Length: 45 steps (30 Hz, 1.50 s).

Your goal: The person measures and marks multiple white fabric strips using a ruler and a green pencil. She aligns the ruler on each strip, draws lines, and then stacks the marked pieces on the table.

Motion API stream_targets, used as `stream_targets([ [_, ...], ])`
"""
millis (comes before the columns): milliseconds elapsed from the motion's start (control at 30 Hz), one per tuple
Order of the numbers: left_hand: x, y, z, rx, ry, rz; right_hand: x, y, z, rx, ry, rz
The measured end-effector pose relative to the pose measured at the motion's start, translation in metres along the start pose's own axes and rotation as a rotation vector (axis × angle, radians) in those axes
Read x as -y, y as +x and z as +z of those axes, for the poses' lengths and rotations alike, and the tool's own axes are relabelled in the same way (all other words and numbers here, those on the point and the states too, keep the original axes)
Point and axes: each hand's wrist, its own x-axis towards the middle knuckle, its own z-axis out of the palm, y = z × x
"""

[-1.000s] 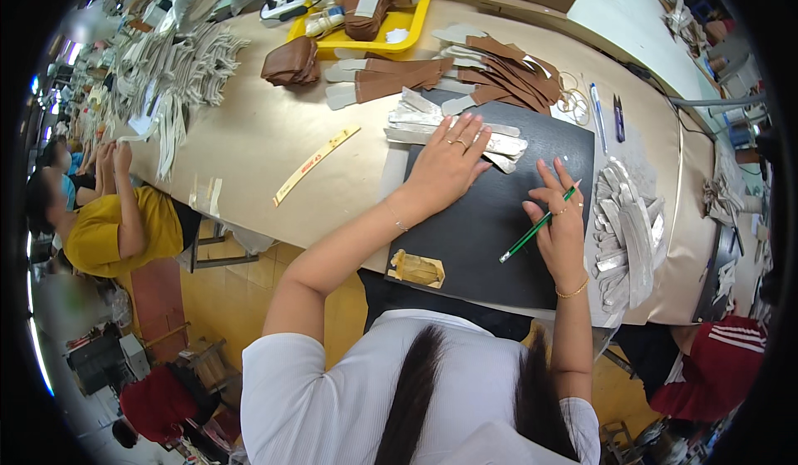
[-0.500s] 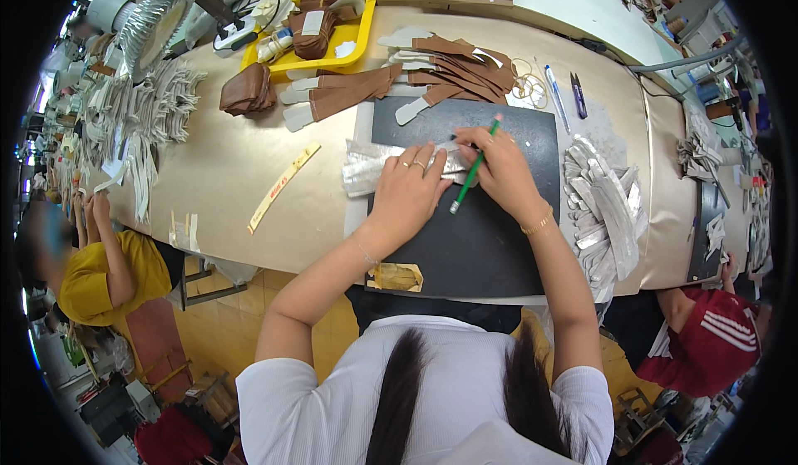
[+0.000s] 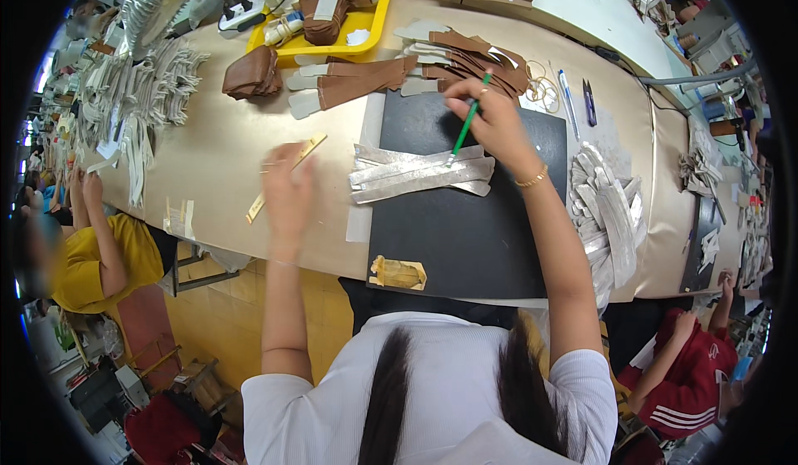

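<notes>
My right hand is closed round a green pencil above a black mat. The pencil's lower end points at a small stack of pale, silvery strips, which lie overlapped across the mat's left edge. Further left, my left hand is over a narrow yellow strip that has markings on it. Motion smears its fingers, and they partly cover the strip, so whether they grip it cannot be told.
Brown-and-white strips and a yellow tray lie at the back. A silvery strip pile sits right of the mat, with a pen and thread snips beyond. People sit on both sides.
My left hand has left the silvery strips and moved left to the yellow strip. My right hand has lifted away and back with the pencil, uncovering the silvery strips.
</notes>
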Motion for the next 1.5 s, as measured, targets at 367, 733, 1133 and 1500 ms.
stream_targets([
  [367, 0.087, 0.015, -0.009, 0.121, -0.035, -0.366, 0.023, -0.084, -0.017, 0.069, -0.341, 0.049],
  [733, 0.116, 0.002, -0.006, 0.122, -0.064, -0.132, 0.052, -0.104, -0.002, 0.000, -0.396, -0.196],
  [1133, 0.036, -0.003, -0.026, 0.056, -0.331, -0.377, 0.058, -0.183, -0.014, -0.126, -0.165, 0.244],
  [1500, -0.107, -0.040, -0.021, 0.489, -0.574, 0.009, 0.063, -0.182, 0.009, -0.193, -0.385, 0.215],
])
